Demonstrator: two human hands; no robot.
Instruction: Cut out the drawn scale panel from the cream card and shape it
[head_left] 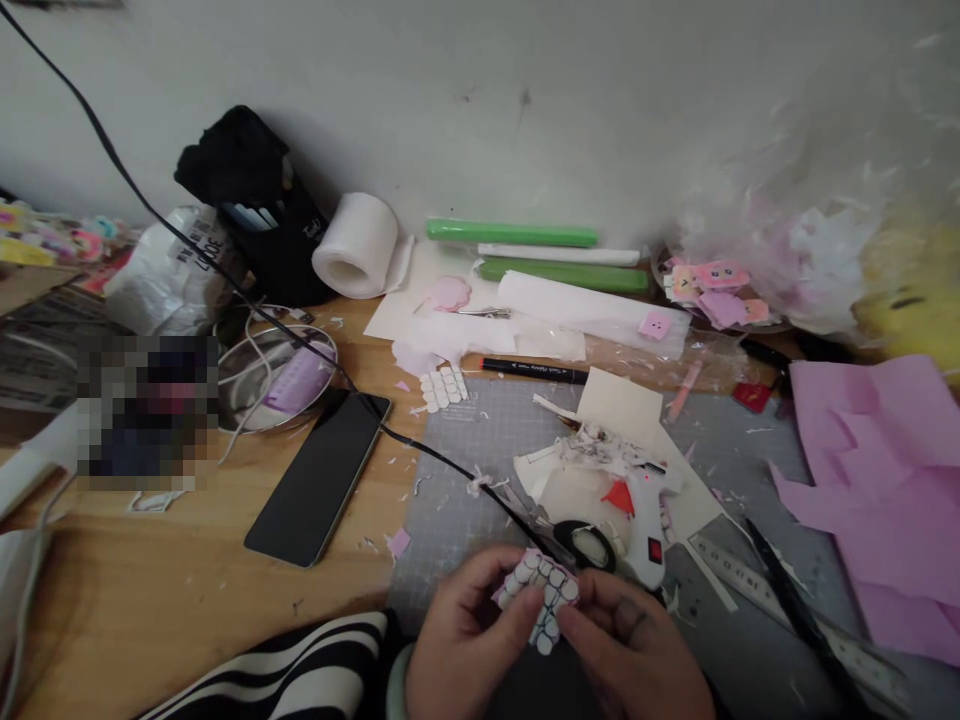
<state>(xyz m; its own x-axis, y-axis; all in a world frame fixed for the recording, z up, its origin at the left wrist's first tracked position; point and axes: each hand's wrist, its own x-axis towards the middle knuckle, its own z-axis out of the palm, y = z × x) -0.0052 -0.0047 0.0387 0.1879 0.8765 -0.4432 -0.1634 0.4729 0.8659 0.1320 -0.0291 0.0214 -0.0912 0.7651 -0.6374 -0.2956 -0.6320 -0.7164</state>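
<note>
Cluttered wooden desk (150, 590) against white wall, grey cutting mat (465, 470) at near edge. Left hand (461, 640) and right hand (637, 650) both pinching pink scalloped paper piece (541, 592) over mat, raised close for fine work. Glue gun (646, 530) parked just beyond, within reach.

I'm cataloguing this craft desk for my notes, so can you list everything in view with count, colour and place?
paper piece with white dots: one, pink and white, held in both hands
smartphone: one, black, left of the mat
cutting mat: one, grey, desk centre
glue gun: one, white, on the mat
tape roll: one, black, beside the glue gun
marker pen: one, black, top of the mat
green rolls: two, against the wall
white roll: one, by the wall
ruler: one, metal, right of the mat
pink paper: several sheets, far right
metal bowl: one, silver, left
cable: one, black, across the desk
left hand: pinching the piece
right hand: pinching the piece
</note>
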